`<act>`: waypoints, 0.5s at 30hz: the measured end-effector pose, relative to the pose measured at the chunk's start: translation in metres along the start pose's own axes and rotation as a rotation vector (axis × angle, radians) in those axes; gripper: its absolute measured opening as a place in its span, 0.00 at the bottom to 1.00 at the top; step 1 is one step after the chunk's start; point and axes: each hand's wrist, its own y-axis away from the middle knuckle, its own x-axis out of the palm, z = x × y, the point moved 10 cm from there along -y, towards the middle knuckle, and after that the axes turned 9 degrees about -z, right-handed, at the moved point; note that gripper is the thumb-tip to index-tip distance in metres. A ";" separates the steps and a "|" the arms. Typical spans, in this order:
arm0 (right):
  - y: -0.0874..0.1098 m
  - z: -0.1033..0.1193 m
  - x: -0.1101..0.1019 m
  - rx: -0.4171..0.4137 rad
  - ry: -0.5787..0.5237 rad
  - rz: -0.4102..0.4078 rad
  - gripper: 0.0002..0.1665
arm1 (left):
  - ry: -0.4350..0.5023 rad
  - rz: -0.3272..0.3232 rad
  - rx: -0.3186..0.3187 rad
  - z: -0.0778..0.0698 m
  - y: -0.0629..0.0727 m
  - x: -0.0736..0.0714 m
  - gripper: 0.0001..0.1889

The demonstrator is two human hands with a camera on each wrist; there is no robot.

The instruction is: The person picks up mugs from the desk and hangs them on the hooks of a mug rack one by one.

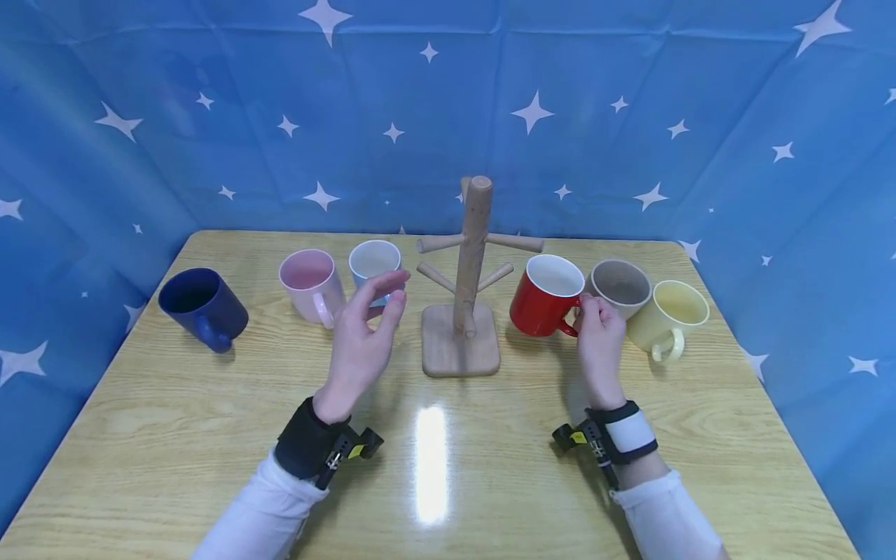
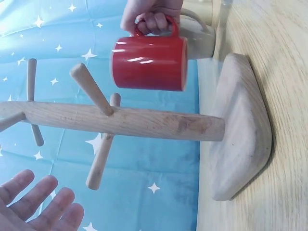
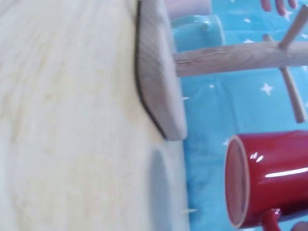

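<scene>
My right hand (image 1: 600, 342) grips a red mug (image 1: 537, 307) by its handle, the mug's white inside facing up. In the right wrist view the underside of this red mug (image 3: 238, 180) shows above the tabletop, so it is lifted. Just left of it stands a wooden mug tree (image 1: 470, 272) with bare pegs and a square base. My left hand (image 1: 360, 338) is raised with its fingers extended, holding nothing, in front of a light blue mug (image 1: 369, 257) that it partly covers in the head view. The left fingers (image 2: 41, 202) reach toward the tree's upper pegs.
A pink mug (image 1: 308, 284) and a dark blue mug (image 1: 203, 307) stand on the left of the wooden table (image 1: 175, 435). To the right, behind and beside my right hand, are a grey mug (image 1: 619, 288) and a pale yellow mug (image 1: 668, 319). A starry blue curtain (image 1: 420, 109) hangs behind.
</scene>
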 end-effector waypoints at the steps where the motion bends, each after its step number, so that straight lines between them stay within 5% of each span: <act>1: 0.000 0.004 -0.003 0.003 -0.042 -0.016 0.27 | 0.002 0.000 0.002 -0.001 0.000 0.001 0.18; 7: 0.002 0.031 -0.015 -0.029 -0.208 -0.018 0.27 | 0.035 0.027 0.023 -0.014 0.003 0.006 0.19; 15: 0.016 0.059 -0.020 -0.051 -0.171 0.061 0.25 | 0.096 0.063 0.074 -0.035 0.008 0.008 0.22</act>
